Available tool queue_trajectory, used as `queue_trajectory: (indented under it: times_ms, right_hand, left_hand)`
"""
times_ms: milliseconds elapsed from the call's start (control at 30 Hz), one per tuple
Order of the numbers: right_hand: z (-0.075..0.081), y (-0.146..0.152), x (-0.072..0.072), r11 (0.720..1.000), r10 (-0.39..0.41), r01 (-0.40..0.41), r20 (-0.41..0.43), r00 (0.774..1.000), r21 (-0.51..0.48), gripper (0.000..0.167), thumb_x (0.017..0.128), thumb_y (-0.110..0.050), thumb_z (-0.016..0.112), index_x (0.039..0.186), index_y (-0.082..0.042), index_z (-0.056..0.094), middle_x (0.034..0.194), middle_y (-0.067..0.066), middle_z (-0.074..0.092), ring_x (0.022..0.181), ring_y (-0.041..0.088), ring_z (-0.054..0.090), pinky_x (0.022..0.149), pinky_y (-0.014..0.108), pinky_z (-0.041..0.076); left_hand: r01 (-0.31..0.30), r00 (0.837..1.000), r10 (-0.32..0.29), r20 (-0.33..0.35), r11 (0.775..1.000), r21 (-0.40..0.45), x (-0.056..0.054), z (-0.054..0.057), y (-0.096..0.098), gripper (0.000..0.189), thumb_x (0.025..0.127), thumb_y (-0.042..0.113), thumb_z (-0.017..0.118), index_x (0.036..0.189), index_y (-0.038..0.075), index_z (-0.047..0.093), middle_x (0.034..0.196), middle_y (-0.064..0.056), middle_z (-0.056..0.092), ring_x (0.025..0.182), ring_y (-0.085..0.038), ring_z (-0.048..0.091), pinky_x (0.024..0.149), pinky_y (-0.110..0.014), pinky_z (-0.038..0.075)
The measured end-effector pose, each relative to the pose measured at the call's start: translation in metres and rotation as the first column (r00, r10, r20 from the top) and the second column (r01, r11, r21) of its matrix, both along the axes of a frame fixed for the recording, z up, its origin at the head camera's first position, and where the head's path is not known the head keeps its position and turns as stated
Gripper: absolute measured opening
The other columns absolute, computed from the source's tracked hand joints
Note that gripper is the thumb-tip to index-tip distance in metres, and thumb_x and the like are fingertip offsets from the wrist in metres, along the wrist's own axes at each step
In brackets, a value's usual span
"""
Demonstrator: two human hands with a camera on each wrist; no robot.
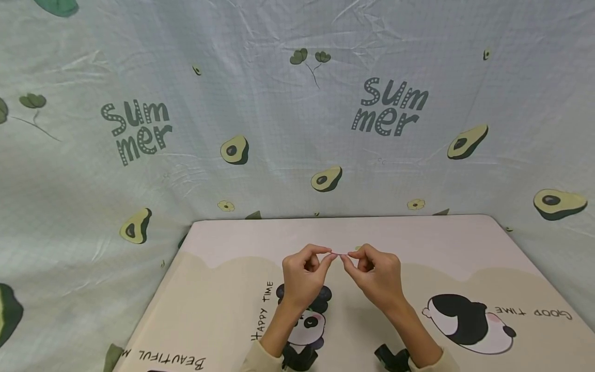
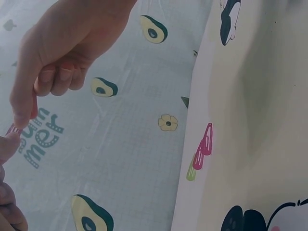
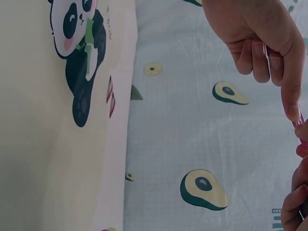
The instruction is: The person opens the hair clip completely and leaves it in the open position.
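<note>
Above the panda-print table (image 1: 218,294), my two hands meet fingertip to fingertip. Between them is a small, thin pink clip (image 1: 339,254). My left hand (image 1: 329,257) pinches its left end with thumb and forefinger, and my right hand (image 1: 347,257) pinches its right end the same way. In the left wrist view the left hand (image 2: 19,118) reaches down to the pink clip (image 2: 12,127). The right wrist view has the right hand (image 3: 293,113) touching the clip (image 3: 299,122) at the frame edge. Most of the clip is hidden by fingers.
Several loose hair clips lie near the table's far edge, two pink (image 2: 206,139) and one green (image 2: 191,173); the right wrist view shows them as dark clips (image 3: 110,98). An avocado-print cloth (image 1: 279,103) hangs behind and beside the table. Black wrist mounts sit at the bottom edge.
</note>
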State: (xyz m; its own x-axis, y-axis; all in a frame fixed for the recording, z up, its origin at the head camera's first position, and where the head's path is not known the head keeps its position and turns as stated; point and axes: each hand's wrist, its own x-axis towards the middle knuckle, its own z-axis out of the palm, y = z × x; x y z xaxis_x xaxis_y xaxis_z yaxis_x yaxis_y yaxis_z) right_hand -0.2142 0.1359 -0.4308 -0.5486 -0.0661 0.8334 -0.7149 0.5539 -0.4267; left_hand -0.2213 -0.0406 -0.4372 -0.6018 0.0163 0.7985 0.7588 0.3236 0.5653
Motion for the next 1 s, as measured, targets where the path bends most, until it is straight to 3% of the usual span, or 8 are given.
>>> queue_trajectory:
  times_ms: [167, 433, 1000]
  right_hand:
    - [0.0002, -0.0002, 0.0002, 1.000, 0.005, -0.005, -0.001, 1.000, -0.005, 0.023, 0.068, 0.006, 0.088, 0.076, -0.005, 0.070, 0.052, -0.010, 0.044, 0.051, -0.006, 0.033, 0.046, 0.012, 0.030]
    - [0.0013, -0.0005, 0.0009, 1.000, 0.012, -0.012, 0.002, 1.000, -0.011, 0.022, 0.069, 0.007, 0.088, 0.077, -0.005, 0.071, 0.052, -0.010, 0.044, 0.051, -0.006, 0.033, 0.046, 0.012, 0.032]
    - [0.0019, -0.0005, 0.0006, 0.999, 0.028, -0.029, -0.028, 0.999, -0.019, 0.024, 0.068, 0.007, 0.088, 0.076, -0.007, 0.071, 0.051, -0.010, 0.045, 0.050, -0.005, 0.033, 0.046, 0.011, 0.031]
  left_hand:
    - [0.006, 1.000, -0.006, 0.022, 1.000, 0.002, 0.0001, -0.0013, -0.0001, 0.011, 0.084, 0.003, 0.083, 0.093, 0.002, 0.076, 0.050, -0.001, 0.042, 0.051, 0.006, 0.029, 0.050, -0.008, 0.025]
    - [-0.007, 1.000, 0.007, -0.016, 1.000, 0.005, -0.0012, -0.0031, 0.0006, 0.011, 0.084, 0.002, 0.083, 0.092, 0.003, 0.077, 0.050, 0.000, 0.041, 0.049, 0.004, 0.029, 0.048, -0.009, 0.025]
    - [-0.013, 1.000, 0.013, -0.014, 1.000, 0.003, 0.0015, -0.0014, 0.0005, 0.012, 0.083, 0.002, 0.084, 0.092, 0.004, 0.077, 0.050, -0.001, 0.041, 0.050, 0.004, 0.029, 0.050, -0.008, 0.025]
